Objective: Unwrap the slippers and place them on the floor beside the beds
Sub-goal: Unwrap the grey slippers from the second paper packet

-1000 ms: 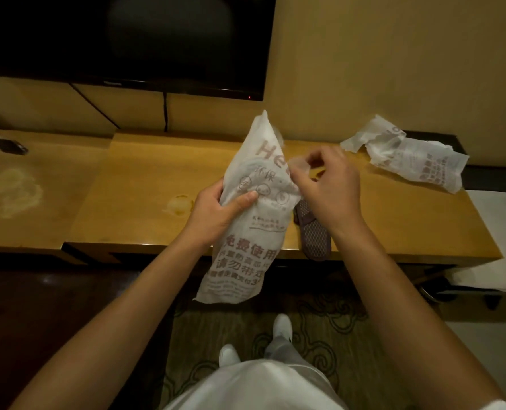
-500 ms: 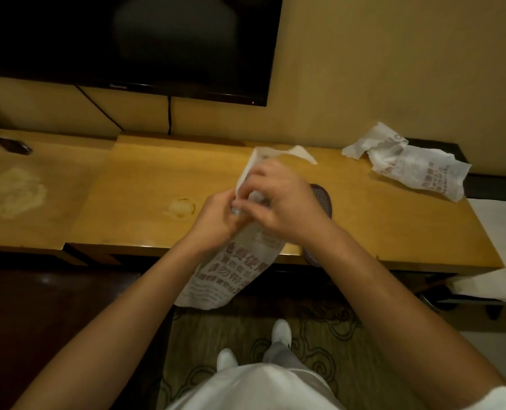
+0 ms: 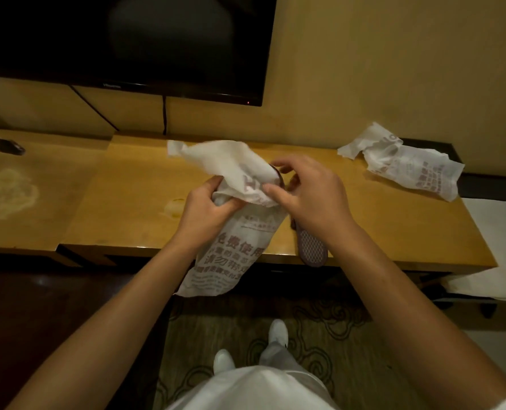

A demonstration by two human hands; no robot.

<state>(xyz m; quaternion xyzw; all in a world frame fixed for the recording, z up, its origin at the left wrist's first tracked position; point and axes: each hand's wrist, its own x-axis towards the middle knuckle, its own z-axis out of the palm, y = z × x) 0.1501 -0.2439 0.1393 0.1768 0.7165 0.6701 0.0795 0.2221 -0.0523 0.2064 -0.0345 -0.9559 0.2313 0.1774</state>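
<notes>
Two hands, two wrappers, one slipper

You are standing in a hotel guest room. A dark flat television hangs on the plain beige wall above a long, low wooden counter. A printed disposable slipper wrapper lies torn open on it, and a patterned carpet covers the floor under your feet.

wrapped slippers: white printed wrapper, top torn open, held upright | loose slipper: sole up; overhangs surface edge
</notes>
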